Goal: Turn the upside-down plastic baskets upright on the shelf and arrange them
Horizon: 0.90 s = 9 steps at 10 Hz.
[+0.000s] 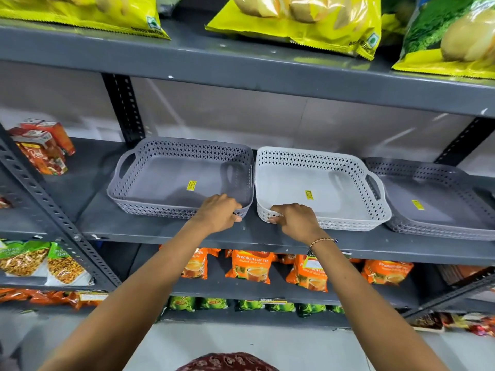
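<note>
While left hand (pixel 218 211) grips grey basket (pixel 150 180), right hand (pixel 293 219) grips white basket (pixel 348 180); third basket (pixel 460 218) beside.

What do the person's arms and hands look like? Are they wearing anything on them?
Both arms are bare, with no sleeves showing up to the bottom of the picture. The left hand wears nothing: no glove, ring or watch shows. The right hand is bare too, but its wrist has a thin beaded bracelet with small orange and dark beads.
</note>
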{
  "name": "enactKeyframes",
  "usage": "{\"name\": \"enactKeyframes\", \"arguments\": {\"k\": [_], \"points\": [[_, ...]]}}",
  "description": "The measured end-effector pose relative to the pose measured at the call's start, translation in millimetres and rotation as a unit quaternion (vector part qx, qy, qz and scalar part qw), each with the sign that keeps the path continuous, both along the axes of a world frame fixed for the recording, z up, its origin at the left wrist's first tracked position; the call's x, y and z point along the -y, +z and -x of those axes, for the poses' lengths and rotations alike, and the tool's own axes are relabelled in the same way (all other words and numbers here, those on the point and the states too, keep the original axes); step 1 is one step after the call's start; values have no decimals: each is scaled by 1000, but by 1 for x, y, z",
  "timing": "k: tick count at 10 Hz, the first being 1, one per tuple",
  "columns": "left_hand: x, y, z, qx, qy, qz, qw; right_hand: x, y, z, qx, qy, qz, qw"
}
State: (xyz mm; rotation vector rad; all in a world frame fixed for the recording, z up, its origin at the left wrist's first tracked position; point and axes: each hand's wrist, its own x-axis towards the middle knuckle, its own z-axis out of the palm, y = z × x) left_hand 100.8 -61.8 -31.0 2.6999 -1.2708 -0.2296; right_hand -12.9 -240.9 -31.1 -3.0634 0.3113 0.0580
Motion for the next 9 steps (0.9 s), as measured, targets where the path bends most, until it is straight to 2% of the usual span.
{"name": "enactKeyframes", "arguments": {"k": [4, 5, 6, 7, 8, 9], "points": [[3, 3, 5, -10, -17, -20, 1000, 1, 5, 5, -18, 5, -16, 1000], [0, 11, 9, 1, -20, -29, 999, 2, 15, 10, -1, -10, -104, 995], [-2, 16, 13, 4, 0, -5, 1000, 4, 20, 17, 72, -24, -110, 991], [0, 23, 30, 8, 54, 54, 997, 9, 16, 40, 175, -56, -62, 981], [15, 29, 53, 38, 74, 127, 988, 13, 10, 61, 213, -87, -62, 971], [44, 34, 90, 55, 18, 190, 980, 22, 3, 80, 195, -93, -17, 976]]}}
